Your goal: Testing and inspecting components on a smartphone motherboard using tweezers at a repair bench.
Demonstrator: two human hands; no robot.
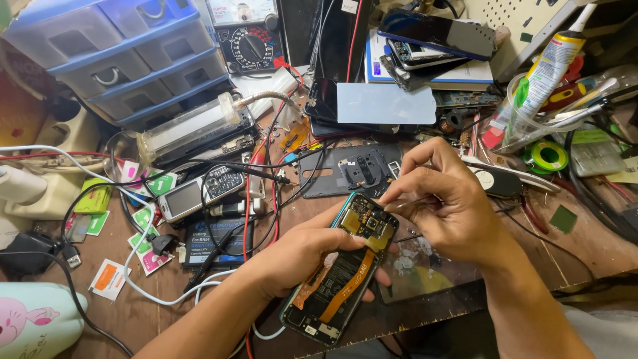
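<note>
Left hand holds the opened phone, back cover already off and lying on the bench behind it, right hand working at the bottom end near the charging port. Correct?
Not quite. In the head view the right hand is at the top end of the opened phone, over the camera area, not the bottom end. The rest holds: the left hand grips the phone, and the back cover lies on the bench behind it.

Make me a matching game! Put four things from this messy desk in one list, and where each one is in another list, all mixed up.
Things
1. Opened phone
2. Drawer unit
3. Tape roll
4. Keypad phone

Places
A. Far left corner of the desk
B. Left of the opened phone, among black and white cables
C. In the left hand, with the right hand at its top end
D. Right side, below the glue tube

Pairs: 1-C, 2-A, 3-D, 4-B
</note>
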